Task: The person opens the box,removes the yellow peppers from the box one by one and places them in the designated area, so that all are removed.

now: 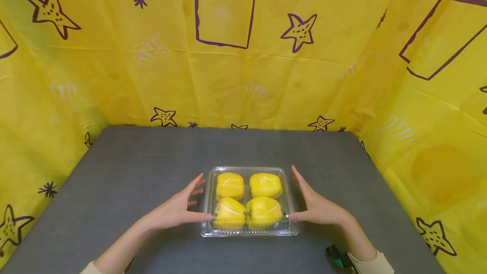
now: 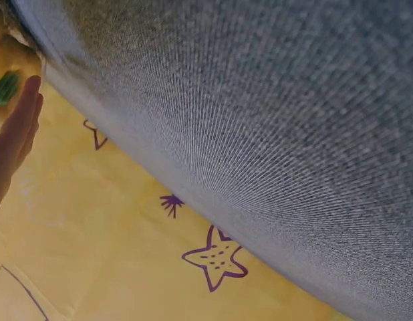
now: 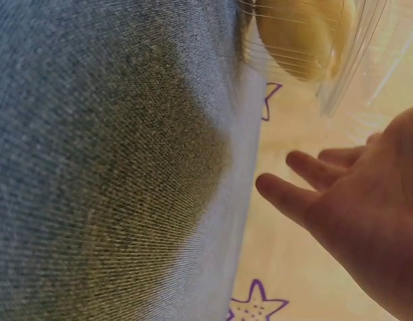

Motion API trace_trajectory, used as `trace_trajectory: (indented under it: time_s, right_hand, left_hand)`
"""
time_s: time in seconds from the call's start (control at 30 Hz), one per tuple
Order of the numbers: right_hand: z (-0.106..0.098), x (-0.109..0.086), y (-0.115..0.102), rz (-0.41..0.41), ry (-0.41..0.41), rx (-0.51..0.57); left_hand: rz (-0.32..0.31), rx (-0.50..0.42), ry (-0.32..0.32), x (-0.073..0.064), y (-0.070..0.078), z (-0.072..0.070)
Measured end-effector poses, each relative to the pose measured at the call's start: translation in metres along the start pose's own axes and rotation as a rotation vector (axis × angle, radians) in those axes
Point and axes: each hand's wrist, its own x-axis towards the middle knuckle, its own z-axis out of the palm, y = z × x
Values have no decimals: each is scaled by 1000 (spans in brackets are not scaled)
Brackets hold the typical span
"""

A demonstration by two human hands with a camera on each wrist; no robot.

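A clear plastic clamshell box (image 1: 249, 234) sits on the grey table with several yellow bell peppers (image 1: 265, 185) inside, laid out in two rows. My left hand (image 1: 173, 210) is at its left side, thumb tip at the front left rim and the other fingers spread along the side. On the opposite side is my right hand (image 1: 321, 208), its thumb at the right rim and its fingers extended. The right wrist view shows those fingers (image 3: 290, 200) straight and apart from the box. In the left wrist view, a pepper with a green stem (image 2: 5, 88) appears beside the left fingers.
The grey tabletop (image 1: 152, 155) stretches around the box. Yellow cloth (image 1: 236, 83) printed with purple starfish hangs behind the table and along both sides. A dark green and black object (image 1: 335, 257) is by the right wrist, partly hidden.
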Motion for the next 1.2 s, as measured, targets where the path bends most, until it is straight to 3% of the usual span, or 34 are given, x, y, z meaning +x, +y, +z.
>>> trace_trajectory:
  time_s: [0.23,0.53,0.67,1.2]
  right_hand:
    - [3,-3,6,-80,-85,-11]
    - [6,-7,5,-79,-128,6]
    - [7,-7,4,-61,-137,23]
    - [9,-3,8,-118,-91,-33]
  left_hand:
    - [32,-7,-71,-5,-3,5]
    - [68,-46,-144,-9,-7,11]
    - [84,-53,-145,-9,-10,13]
    - [116,-55,-114,-4,-16,13]
